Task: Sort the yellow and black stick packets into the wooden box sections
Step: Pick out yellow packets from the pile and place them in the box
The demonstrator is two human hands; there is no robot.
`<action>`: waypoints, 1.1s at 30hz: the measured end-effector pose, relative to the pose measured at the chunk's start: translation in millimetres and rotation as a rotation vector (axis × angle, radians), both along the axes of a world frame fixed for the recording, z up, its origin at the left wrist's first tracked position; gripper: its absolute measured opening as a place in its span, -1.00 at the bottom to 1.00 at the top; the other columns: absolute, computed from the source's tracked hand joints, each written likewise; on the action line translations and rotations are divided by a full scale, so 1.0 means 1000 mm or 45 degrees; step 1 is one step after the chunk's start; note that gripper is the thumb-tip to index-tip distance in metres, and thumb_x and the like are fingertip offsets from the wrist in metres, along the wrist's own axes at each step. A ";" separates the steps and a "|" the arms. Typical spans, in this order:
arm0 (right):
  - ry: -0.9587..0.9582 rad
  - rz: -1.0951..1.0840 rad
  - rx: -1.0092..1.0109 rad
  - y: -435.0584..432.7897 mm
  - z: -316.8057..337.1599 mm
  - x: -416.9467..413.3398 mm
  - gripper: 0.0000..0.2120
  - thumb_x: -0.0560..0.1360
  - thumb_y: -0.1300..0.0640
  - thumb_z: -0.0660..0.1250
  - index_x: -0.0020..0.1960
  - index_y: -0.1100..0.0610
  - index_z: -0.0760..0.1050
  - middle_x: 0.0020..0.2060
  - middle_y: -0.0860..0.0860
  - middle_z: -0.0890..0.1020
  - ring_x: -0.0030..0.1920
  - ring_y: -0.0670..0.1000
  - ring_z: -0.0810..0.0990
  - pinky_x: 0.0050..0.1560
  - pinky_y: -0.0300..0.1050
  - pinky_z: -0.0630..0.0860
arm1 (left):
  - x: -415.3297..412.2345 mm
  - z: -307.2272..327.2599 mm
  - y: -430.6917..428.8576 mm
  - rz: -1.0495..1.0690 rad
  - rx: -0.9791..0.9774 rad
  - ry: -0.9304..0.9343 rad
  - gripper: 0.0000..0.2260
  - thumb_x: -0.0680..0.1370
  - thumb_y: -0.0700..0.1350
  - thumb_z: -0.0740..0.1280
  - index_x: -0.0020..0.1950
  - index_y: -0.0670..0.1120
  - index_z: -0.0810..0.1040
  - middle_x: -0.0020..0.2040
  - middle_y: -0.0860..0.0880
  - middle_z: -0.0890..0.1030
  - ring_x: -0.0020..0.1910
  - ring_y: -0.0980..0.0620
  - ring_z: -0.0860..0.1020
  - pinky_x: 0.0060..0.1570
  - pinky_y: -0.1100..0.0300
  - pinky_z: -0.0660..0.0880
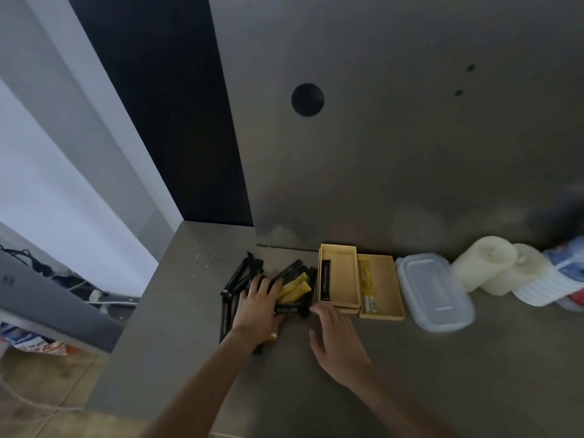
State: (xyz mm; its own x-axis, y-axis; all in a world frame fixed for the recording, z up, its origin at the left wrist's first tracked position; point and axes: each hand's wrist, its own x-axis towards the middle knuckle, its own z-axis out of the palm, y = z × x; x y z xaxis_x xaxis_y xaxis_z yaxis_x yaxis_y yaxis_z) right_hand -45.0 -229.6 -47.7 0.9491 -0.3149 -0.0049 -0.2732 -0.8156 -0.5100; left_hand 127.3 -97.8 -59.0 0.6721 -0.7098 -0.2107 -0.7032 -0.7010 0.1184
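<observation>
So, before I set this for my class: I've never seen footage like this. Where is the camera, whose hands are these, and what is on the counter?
There is no machine here. A person wears one wide-angle camera on the head, looking down at their own hands, which is why both arms enter from the bottom edge. On the grey counter lies a loose pile of black stick packets and yellow stick packets. The left hand rests on that pile with its fingers spread. The right hand hovers open beside it, holding nothing, close to the wooden box. The box has two sections: the left section holds one black packet, and the right section holds one yellow packet. Further right sit a clear lidded plastic container and some pale rolls.
</observation>
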 end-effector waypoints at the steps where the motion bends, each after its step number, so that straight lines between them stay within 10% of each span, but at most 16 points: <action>1: 0.028 -0.030 0.027 0.001 -0.003 0.000 -0.58 0.65 -0.03 0.18 0.48 0.00 0.26 0.39 -0.09 0.40 0.42 -0.10 0.35 0.46 -0.13 0.32 | -0.001 -0.002 0.002 -0.006 -0.051 -0.036 -0.30 0.55 0.15 0.31 0.60 0.04 0.08 0.53 -0.03 0.26 0.58 -0.11 0.09 0.46 -0.14 0.29; 6: -0.012 -0.218 0.225 0.009 -0.010 0.005 -0.58 0.62 -0.16 0.19 0.44 -0.07 0.30 0.29 -0.17 0.49 0.26 -0.21 0.47 0.30 -0.17 0.48 | 0.000 -0.007 0.010 0.066 -0.264 0.045 -0.45 0.53 -0.07 0.38 0.51 0.06 0.35 0.47 0.04 0.42 0.55 -0.02 0.27 0.41 -0.03 0.40; 9: -0.043 -0.305 0.395 0.013 -0.003 0.019 -0.56 0.63 -0.17 0.18 0.45 -0.03 0.30 0.25 -0.20 0.53 0.22 -0.25 0.50 0.25 -0.22 0.49 | 0.012 0.010 0.007 0.161 -0.413 0.069 -0.74 0.53 -0.08 0.36 0.21 0.10 0.58 0.23 0.07 0.60 0.20 -0.01 0.60 0.06 0.09 0.56; 15: -0.267 -0.428 0.838 0.020 0.022 0.046 -0.77 0.63 -0.14 0.22 0.27 -0.17 0.39 0.05 -0.17 0.66 0.06 -0.23 0.64 0.06 -0.29 0.56 | 0.006 0.027 0.012 0.087 -0.456 -0.118 -0.63 0.41 -0.17 0.50 0.21 -0.06 0.60 0.11 -0.05 0.67 0.18 -0.11 0.60 0.28 -0.06 0.49; 21: -0.257 -0.398 1.278 0.016 0.042 0.068 -0.78 0.61 0.00 0.34 0.22 0.04 0.56 0.04 -0.03 0.70 0.06 -0.12 0.67 0.00 -0.29 0.53 | -0.015 0.033 0.017 0.269 -0.691 0.572 -0.91 0.59 -0.04 0.34 0.06 0.04 0.48 -0.17 0.08 0.60 -0.21 0.12 0.59 -0.27 0.19 0.53; 25: -0.201 -0.354 1.277 0.017 0.045 0.068 -0.82 0.61 0.01 0.34 0.09 0.09 0.62 -0.21 -0.09 0.66 -0.23 -0.24 0.61 -0.25 -0.40 0.45 | -0.025 0.045 0.019 0.375 -0.954 1.106 -0.80 0.59 0.09 0.33 0.06 -0.01 0.56 -0.26 0.07 0.60 -0.32 0.15 0.55 -0.25 0.27 0.45; 33: -0.274 -0.510 1.507 0.014 0.047 0.066 -0.71 0.56 -0.03 0.34 0.14 0.14 0.64 -0.11 0.08 0.70 -0.05 0.05 0.67 0.05 -0.05 0.58 | -0.032 0.061 0.021 0.846 -1.214 1.640 -0.84 0.59 -0.17 0.36 0.13 -0.19 0.61 -0.23 -0.13 0.69 -0.35 -0.06 0.66 -0.36 0.12 0.61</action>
